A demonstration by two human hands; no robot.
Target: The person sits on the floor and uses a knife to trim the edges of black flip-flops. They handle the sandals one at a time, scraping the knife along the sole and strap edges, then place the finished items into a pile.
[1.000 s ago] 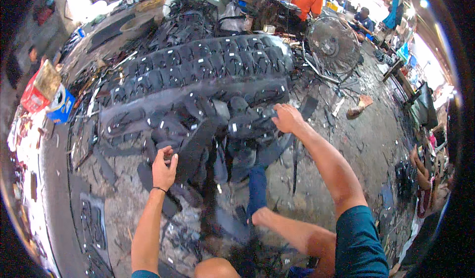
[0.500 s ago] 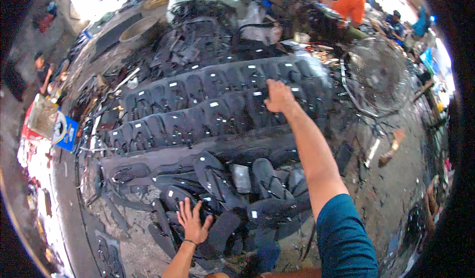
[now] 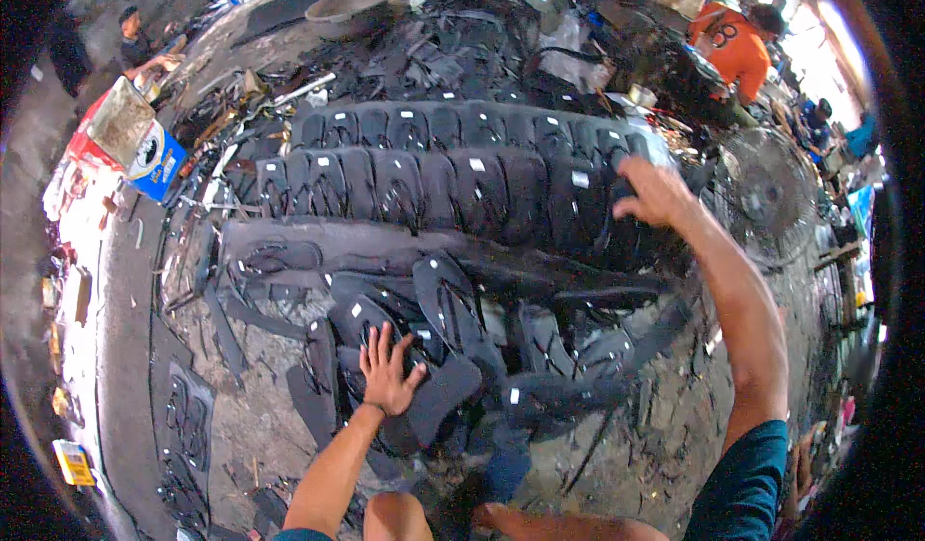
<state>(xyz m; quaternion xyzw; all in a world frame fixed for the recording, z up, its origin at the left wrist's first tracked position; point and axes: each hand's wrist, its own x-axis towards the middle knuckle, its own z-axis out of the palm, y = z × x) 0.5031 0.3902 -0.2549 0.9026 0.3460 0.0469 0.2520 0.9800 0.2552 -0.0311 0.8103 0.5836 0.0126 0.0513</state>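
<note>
My left hand (image 3: 388, 372), fingers spread, rests on a loose pile of black flip-flops. Under and beside it lie a white-tagged flip-flop (image 3: 362, 316) and a dark sole (image 3: 443, 398). Stretched far out to the right, my right hand (image 3: 655, 192) is at the right end of the middle row of flip-flops (image 3: 409, 189). Its thumb and fingers are apart, with dark rubber showing between them; the fingertips are partly blurred. Behind lies another row of tagged flip-flops (image 3: 453, 127). A long dark rubber strip (image 3: 376, 239) separates the rows from the pile.
Rubber scraps (image 3: 443, 40) heap up at the back, near a round basin (image 3: 347, 11). A fan (image 3: 766, 189) stands right of my right arm. One person in orange (image 3: 734, 50) bends at the back right; another person (image 3: 140, 45) is at far left, behind a box (image 3: 135, 141).
The view has shifted, so the rows sit differently in it. My right hand has moved rightward toward the row's end. My left hand stays spread on the pile.
</note>
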